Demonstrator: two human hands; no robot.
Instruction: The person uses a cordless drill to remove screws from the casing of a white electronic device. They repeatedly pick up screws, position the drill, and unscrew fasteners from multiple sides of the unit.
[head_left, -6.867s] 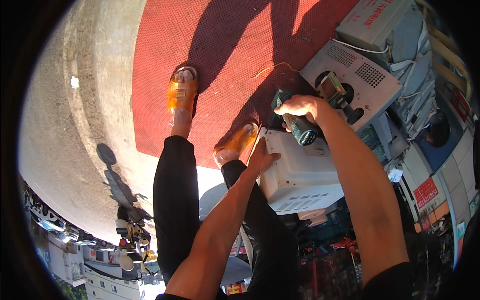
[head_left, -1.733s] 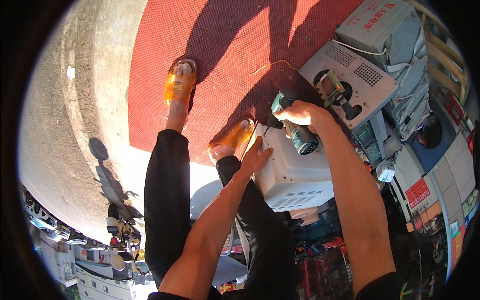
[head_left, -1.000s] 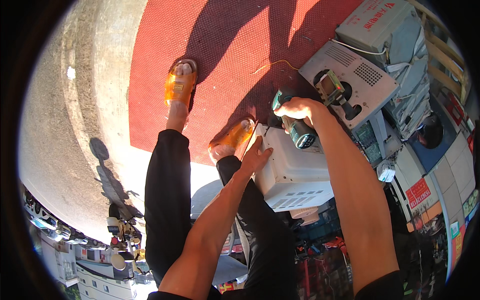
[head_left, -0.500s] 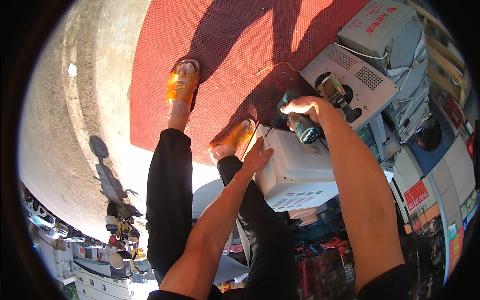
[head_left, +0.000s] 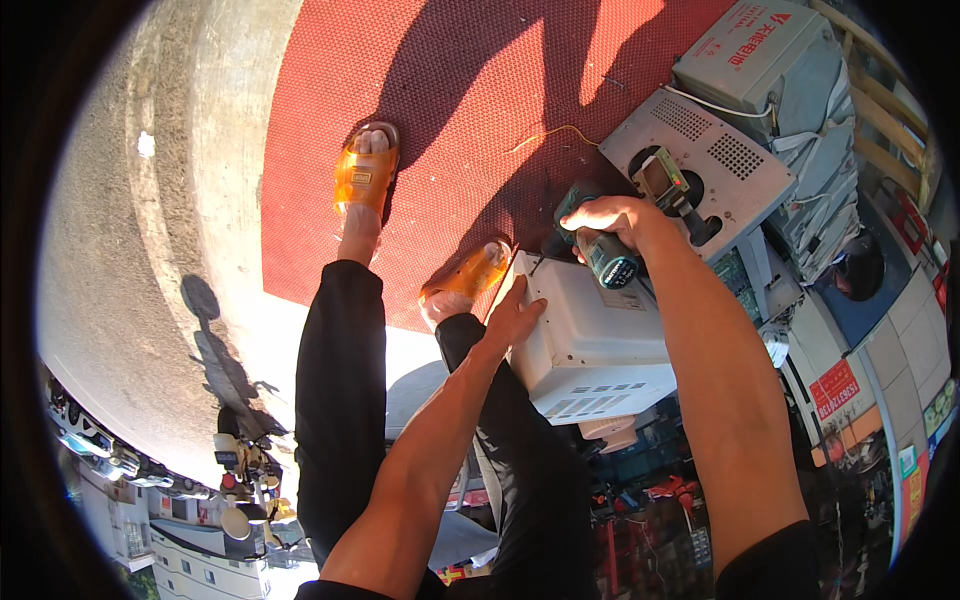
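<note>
A white boxy appliance casing [head_left: 592,330] with vent slots along one side stands tilted beside my right foot. My left hand [head_left: 514,318] grips its near left edge, the fingers over the corner and the thumb on the top face. My right hand [head_left: 612,218] is closed around the handle of a teal and black cordless drill [head_left: 607,256]. The drill's front end points at the far edge of the casing, near a dark screw or bit [head_left: 538,262]. The exact contact there is hard to make out.
A grey perforated metal panel [head_left: 705,150] carrying a transformer-like part [head_left: 662,178] lies to the right. Behind it is a grey carton [head_left: 745,50]. Red matting [head_left: 330,60] covers the ground, with a thin yellow wire [head_left: 550,131] on it. Orange sandals [head_left: 362,180] are on my feet.
</note>
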